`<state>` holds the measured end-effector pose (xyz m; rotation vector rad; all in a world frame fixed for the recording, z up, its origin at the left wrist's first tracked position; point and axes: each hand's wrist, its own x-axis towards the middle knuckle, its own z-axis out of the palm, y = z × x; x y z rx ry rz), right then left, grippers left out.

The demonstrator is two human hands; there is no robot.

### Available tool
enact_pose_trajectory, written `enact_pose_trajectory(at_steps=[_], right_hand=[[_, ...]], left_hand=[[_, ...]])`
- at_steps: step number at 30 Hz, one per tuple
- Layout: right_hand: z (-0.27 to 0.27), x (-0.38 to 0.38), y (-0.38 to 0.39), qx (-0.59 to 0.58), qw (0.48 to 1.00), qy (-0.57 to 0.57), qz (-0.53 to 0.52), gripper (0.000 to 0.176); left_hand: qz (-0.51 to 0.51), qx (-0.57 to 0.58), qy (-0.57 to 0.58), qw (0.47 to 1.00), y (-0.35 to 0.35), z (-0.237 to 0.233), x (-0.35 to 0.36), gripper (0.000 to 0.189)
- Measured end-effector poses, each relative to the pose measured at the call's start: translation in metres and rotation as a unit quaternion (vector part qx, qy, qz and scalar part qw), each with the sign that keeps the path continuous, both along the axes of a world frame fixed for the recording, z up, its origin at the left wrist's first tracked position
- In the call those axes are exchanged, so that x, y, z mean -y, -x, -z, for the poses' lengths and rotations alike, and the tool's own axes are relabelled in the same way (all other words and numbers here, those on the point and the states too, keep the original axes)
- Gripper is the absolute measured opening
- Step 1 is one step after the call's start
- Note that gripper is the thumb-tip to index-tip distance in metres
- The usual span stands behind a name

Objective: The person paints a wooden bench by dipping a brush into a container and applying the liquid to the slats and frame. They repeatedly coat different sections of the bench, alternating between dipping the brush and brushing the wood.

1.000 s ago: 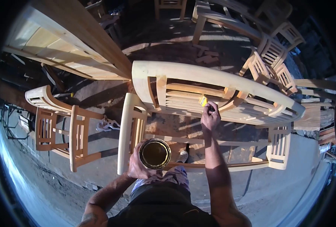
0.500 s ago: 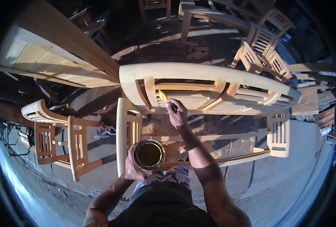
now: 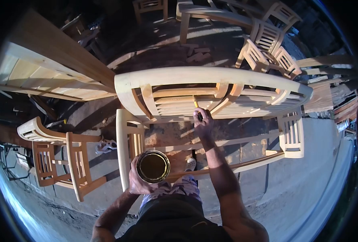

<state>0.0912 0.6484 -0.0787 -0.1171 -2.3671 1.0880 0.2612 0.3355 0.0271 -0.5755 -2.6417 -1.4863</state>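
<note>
My left hand (image 3: 135,182) grips an open round tin (image 3: 153,165) of dark liquid, held close to my body. My right hand (image 3: 203,124) is stretched forward and holds a paintbrush (image 3: 196,106) with a yellow ferrule and dark handle. The brush tip rests on a horizontal slat in the back of a pale wooden bench (image 3: 211,76) that stands in front of me. Some slats and braces of the bench look darker and orange, while its top rail is pale.
A wooden chair (image 3: 68,157) stands at the left, more chairs (image 3: 269,42) at the back right. A big slatted wooden panel (image 3: 50,66) leans at upper left. A white rag (image 3: 105,146) lies on the dirt floor. My foot (image 3: 190,164) shows under the bench.
My right hand moved the brush left along the bench back's slats, then a little back to the right. The view has shifted slightly. The tin stays in my left hand.
</note>
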Motion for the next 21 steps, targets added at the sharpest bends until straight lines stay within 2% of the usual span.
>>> enact_pose_trajectory(at_steps=[1,2,3,4,5,6,8,9,11,13,16,17,19,21], right_hand=[[-0.009,0.001,-0.003,-0.018,0.999,0.029,-0.027,0.014],[-0.007,-0.002,0.001,-0.075,0.997,-0.021,-0.006,0.014],[-0.006,-0.007,0.002,-0.047,0.998,-0.026,0.034,0.014],[-0.004,-0.011,0.003,-0.019,0.997,-0.031,0.074,0.015],[-0.003,-0.014,0.005,0.007,0.993,-0.035,0.113,0.015],[-0.002,-0.016,0.006,0.009,0.998,-0.006,0.066,0.016],[-0.011,-0.016,0.006,0.011,0.999,-0.032,0.026,0.017],[-0.017,-0.015,0.003,0.016,0.999,-0.045,0.005,0.017],[-0.020,-0.019,0.007,0.023,0.990,-0.107,0.087,0.020],[-0.005,-0.026,0.005,0.008,0.991,-0.101,0.086,0.021],[-0.015,-0.022,0.001,-0.032,0.992,-0.111,0.043,0.022],[-0.023,-0.020,0.000,0.015,0.989,-0.102,0.110,0.026],[-0.019,-0.024,0.009,0.006,0.986,-0.079,0.145,0.029],[0.009,-0.029,0.012,0.001,0.990,-0.139,0.028,0.027]], left_hand=[[0.001,-0.024,0.019,1.000,0.002,-0.001,0.000,0.111],[0.000,-0.046,0.039,0.998,0.005,-0.006,-0.001,0.111],[-0.002,-0.067,0.058,0.996,0.004,-0.012,-0.001,0.111],[-0.049,0.020,-0.049,0.997,-0.001,-0.017,-0.011,0.083],[-0.035,-0.008,-0.010,0.999,-0.001,-0.014,-0.009,0.083],[-0.022,-0.037,0.029,0.999,-0.001,-0.010,-0.006,0.083],[-0.015,-0.054,0.046,0.997,0.003,-0.007,-0.006,0.086],[-0.021,-0.036,0.024,0.999,0.003,-0.007,-0.007,0.089],[-0.025,0.001,-0.032,0.999,0.000,-0.005,-0.008,0.094],[-0.020,0.037,-0.100,0.994,-0.001,0.000,-0.007,0.098],[-0.008,-0.007,-0.060,0.998,0.004,-0.009,-0.009,0.100],[-0.018,0.009,-0.071,0.997,0.003,-0.007,-0.009,0.100],[-0.037,0.043,-0.094,0.994,-0.002,-0.004,-0.009,0.102],[-0.027,0.017,-0.052,0.998,-0.001,-0.001,-0.007,0.104]])
